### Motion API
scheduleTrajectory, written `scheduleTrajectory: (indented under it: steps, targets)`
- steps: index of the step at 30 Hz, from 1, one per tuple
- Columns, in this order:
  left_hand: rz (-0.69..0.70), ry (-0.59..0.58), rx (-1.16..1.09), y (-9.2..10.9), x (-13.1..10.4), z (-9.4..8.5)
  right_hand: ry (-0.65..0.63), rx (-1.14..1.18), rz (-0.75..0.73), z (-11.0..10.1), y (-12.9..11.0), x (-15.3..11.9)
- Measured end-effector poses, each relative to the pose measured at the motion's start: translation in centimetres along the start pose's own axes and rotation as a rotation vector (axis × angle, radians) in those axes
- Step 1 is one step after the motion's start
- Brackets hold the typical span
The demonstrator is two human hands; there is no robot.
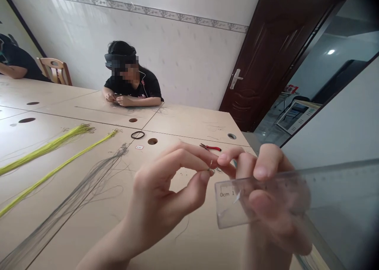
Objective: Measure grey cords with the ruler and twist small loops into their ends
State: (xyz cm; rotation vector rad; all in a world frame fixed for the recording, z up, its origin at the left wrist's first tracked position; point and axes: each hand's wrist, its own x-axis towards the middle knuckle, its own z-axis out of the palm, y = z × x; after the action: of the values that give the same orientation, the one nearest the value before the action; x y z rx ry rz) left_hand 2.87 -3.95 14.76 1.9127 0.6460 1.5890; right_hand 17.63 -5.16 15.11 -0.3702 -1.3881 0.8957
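Observation:
My left hand [174, 183] is closed in a pinch, thumb against forefinger. Between those fingertips sits a tiny thin piece [211, 165] with a pale, shiny tip; it is too small to name. Close beside it, my right hand [266, 191] grips a clear plastic ruler [227, 214] between thumb and forefinger. The ruler's zero end, marked "0cm", points left toward my left hand, and its long part runs off to the right. Other right fingertips reach near the pinched piece; whether they touch it I cannot tell.
Yellow-green line bundles [53, 147] and a grey line bundle [85, 183] lie on the left of the table [183, 120]. Red-handled pliers [213, 148], a black ring [137, 135] and a small label [139, 147] lie beyond my hands. A co-worker [148, 84] sits opposite.

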Motion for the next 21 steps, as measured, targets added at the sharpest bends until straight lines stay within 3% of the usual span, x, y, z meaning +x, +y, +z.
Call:
scheduleTrajectory:
  steps: [5,11,21]
  targets:
    - [0.103,-0.008,0.109,1.0,-1.0,-0.1,-0.010,0.082,0.050,0.1,-0.8,0.0]
    - [0.230,0.021,0.269,1.4,-2.3,-0.2,-0.073,0.131,-0.022,0.8,-1.3,-1.1]
    - [0.330,0.004,0.161,2.2,-3.0,-0.2,-0.095,0.119,-0.071,1.5,-1.3,-2.1]
